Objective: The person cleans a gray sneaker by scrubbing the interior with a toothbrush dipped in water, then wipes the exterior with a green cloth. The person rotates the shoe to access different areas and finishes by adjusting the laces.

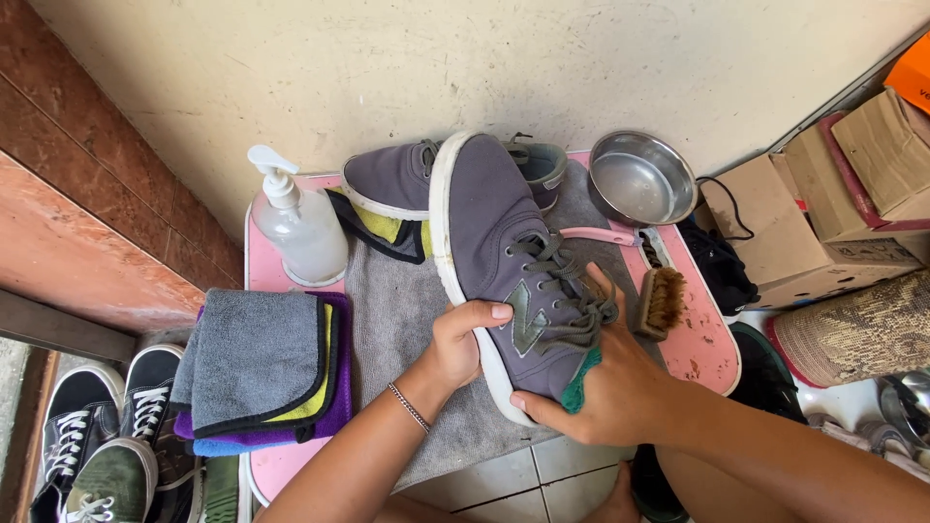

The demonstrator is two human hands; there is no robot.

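Grey sneaker [504, 261] (tilted) gripped between both hands.

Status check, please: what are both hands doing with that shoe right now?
Left hand grips grey canvas sneaker by its white sole. Right hand presses green cloth against its side. Wooden bristle brush lies close alongside.

Matt canvas shoe [504, 252], shiny metal bowl [641, 179], soft cloth stack [262, 373]

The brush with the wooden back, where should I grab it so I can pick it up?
Take the brush by its wooden back, coming down from above. It lies on the pink table with its bristles pointing right, toward the table edge, so your fingers should pinch the smooth wood, not the bristles. The right hand is nearest to it.
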